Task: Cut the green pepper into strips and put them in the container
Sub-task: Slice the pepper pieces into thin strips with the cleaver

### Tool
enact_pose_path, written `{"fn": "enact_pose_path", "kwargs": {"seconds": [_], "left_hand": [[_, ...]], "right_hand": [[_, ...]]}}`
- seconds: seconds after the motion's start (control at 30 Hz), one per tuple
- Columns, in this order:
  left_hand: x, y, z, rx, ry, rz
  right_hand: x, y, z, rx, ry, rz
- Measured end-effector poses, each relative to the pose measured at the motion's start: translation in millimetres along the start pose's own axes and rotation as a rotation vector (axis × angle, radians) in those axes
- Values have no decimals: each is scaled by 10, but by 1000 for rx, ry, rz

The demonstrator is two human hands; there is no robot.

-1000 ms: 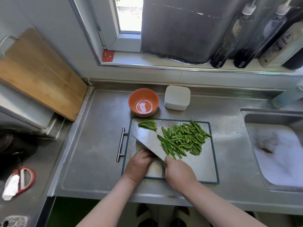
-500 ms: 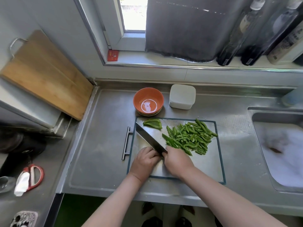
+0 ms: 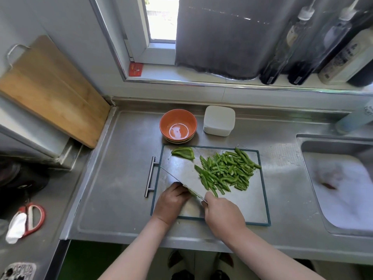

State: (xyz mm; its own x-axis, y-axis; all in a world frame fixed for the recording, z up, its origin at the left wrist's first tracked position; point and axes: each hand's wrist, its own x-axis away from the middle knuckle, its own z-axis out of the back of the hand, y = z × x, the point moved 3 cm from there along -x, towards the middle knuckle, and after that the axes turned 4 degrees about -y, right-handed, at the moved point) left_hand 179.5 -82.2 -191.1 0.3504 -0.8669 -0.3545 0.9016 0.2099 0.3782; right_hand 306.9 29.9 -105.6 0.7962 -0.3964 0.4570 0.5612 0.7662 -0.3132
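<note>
Cleaver [image 3: 181,174] is gripped in the right hand [image 3: 222,215], fingers wrapped tight round the handle, which is mostly hidden in the fist. The blade is angled diagonally across the steel cutting board [image 3: 242,207], edge down, right against the knuckles of the left hand [image 3: 171,203]. Left fingers are curled under and pressed toward the board. A sliver of green is seen at the blade there, but what's actually pinned under them can't be told. A big pile of pepper strips [image 3: 226,170] is heaped just right of the blade, touching it. 1 uncut pepper piece [image 3: 183,152] lies at the board's far left corner. The white container [image 3: 219,121] is parked behind the board, beside an orange bowl [image 3: 177,126].
</note>
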Motion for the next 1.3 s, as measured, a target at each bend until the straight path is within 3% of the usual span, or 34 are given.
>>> {"fn": "enact_pose_path", "kwargs": {"seconds": [0.4,1.3], "left_hand": [[-44,48,109,28,99,16],[-27,-40,57,132,60,69]], "right_hand": [[129,58,-44,30,-42,-25],[-291,38,-82,-102,-96,-51]]}}
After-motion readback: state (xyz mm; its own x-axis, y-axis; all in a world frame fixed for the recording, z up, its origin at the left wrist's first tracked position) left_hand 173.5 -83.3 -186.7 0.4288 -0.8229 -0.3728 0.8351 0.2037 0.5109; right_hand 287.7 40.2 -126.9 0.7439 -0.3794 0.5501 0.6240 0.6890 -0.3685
